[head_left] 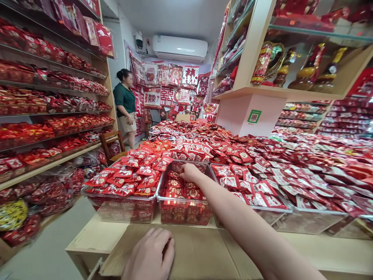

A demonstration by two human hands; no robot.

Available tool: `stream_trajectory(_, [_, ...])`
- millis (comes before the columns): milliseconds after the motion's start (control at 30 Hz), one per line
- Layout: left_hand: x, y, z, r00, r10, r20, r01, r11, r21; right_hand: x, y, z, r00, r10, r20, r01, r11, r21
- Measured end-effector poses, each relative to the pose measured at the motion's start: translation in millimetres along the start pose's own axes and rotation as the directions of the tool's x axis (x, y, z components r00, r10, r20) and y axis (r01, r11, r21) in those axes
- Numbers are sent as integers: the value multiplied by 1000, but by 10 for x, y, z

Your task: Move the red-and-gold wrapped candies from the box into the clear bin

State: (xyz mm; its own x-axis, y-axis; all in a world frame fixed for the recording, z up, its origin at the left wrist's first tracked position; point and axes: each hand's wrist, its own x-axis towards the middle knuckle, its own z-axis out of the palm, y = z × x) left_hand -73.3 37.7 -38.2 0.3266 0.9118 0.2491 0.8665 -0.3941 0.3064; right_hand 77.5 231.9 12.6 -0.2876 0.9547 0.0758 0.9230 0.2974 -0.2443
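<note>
My right hand [188, 172] reaches over a clear plastic bin [186, 201] in the middle of the front row. Its fingers are curled downward above the red packets [176, 192] with gold print in that bin, and whatever they may hold is hidden. On a brown cardboard box [201, 249] in front of the bins rests my left hand [153, 252], fingers bent in and thumb alongside, with nothing visible in it. Packets in the middle bin lie lower than the heaped red packets [131, 175] in the bin to its left.
More bins [250, 190] of red and white packets stand to the right, on a wooden table [93, 235]. Stocked shelves [55, 77] line the left wall. A person [125, 101] stands at the back near a wooden chair [112, 144]. An overhanging display cabinet [262, 91] is at upper right.
</note>
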Motion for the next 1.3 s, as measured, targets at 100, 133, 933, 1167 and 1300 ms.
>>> stream_trajectory(100, [0, -10, 13, 1000, 12, -1, -12, 1000, 5, 36, 2, 36, 998, -61, 9, 61, 998, 29])
stream_trajectory(133, [2, -18, 24, 1000, 21, -10, -21, 1000, 9, 53, -6, 55, 996, -89, 10, 88, 995, 37])
stream_trajectory(933, [1, -72, 62, 999, 33, -21, -33, 999, 9, -516, -161, -129, 898, -164, 408, 167, 986, 29])
stream_trajectory(1167, [20, -54, 46, 1000, 12, 7, -12, 1000, 26, -443, -1, -202, 903, -227, 365, 151, 962, 226])
stream_trajectory(1300, [24, -71, 60, 1000, 29, -7, -29, 999, 17, -455, 149, -321, 889, -189, 417, 98, 968, 229])
